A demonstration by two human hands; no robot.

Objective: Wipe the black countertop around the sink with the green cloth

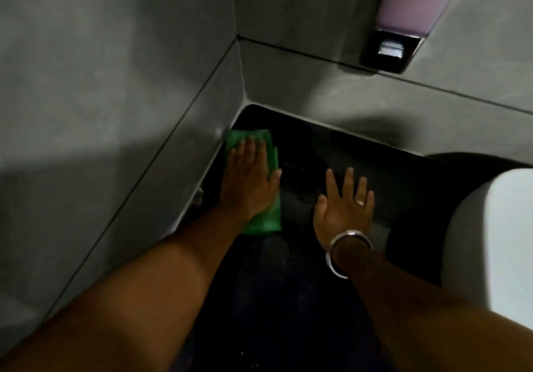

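Head view is showing the left hand (250, 177) pressing flat, fingers extended, on the green cloth (261, 198) against the countertop's (331, 152) left wall edge; the right hand (344, 204) is resting splayed, gripping nothing, leaving bare counter toward the sink (496, 227)

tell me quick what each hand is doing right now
left hand: open, flat, pressing on the green cloth
right hand: open, flat on the black countertop, holding nothing
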